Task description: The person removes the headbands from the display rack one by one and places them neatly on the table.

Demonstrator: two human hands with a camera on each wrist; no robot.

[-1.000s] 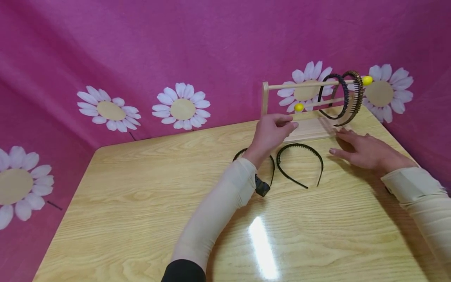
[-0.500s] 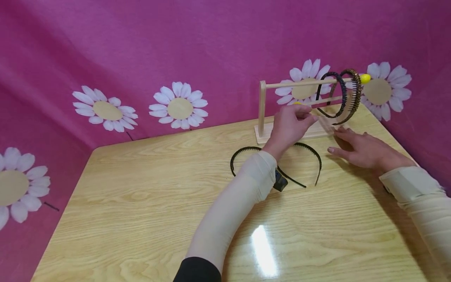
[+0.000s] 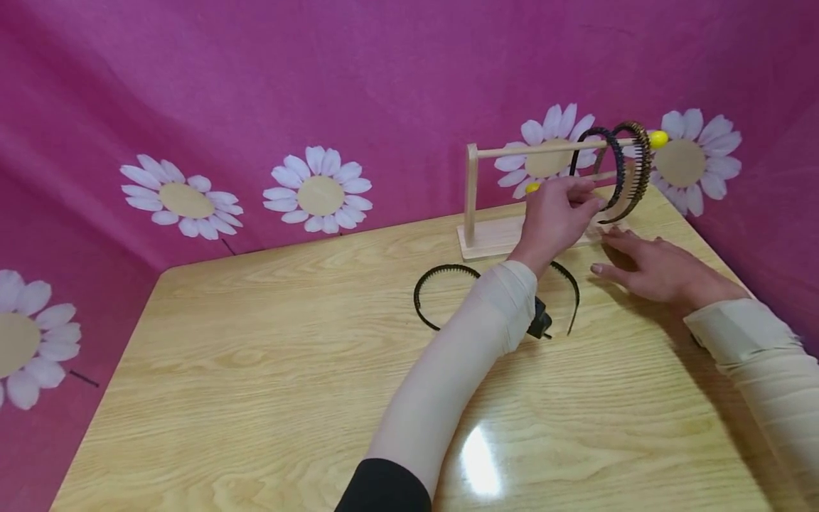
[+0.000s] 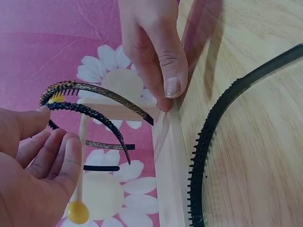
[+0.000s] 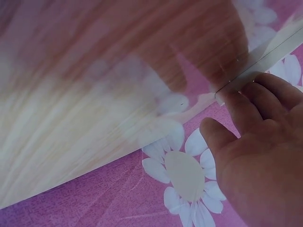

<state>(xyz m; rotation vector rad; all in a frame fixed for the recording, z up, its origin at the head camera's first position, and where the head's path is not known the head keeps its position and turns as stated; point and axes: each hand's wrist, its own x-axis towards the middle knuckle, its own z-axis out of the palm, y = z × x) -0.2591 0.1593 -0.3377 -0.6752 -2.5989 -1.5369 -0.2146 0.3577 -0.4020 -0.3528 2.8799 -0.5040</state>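
Observation:
A wooden two-bar stand [image 3: 470, 192] with yellow bar ends carries a dark beaded headband [image 3: 619, 160] and a brown-gold toothed headband [image 3: 642, 167] on its upper bar. My left hand [image 3: 555, 217] is at the dark beaded headband, thumb apart from loosely bent fingers; in the left wrist view the thumb tip [image 4: 41, 113] overlaps that band's toothed part. The right hand [image 3: 665, 270] lies low at the stand's right end, fingertips touching its base [image 4: 165, 170]. In the right wrist view its fingers [image 5: 255, 101] are extended against the base's edge.
Two black toothed headbands lie on the wooden table [image 3: 269, 370]: one headband [image 3: 441, 270] left of my left forearm, the other headband [image 3: 571, 281] partly hidden behind that wrist. A pink flowered cloth [image 3: 397, 85] hangs behind the table.
My left hand has moved right along the front of the stand, from near its left post to the hanging dark beaded headband. The right hand has stayed at the base.

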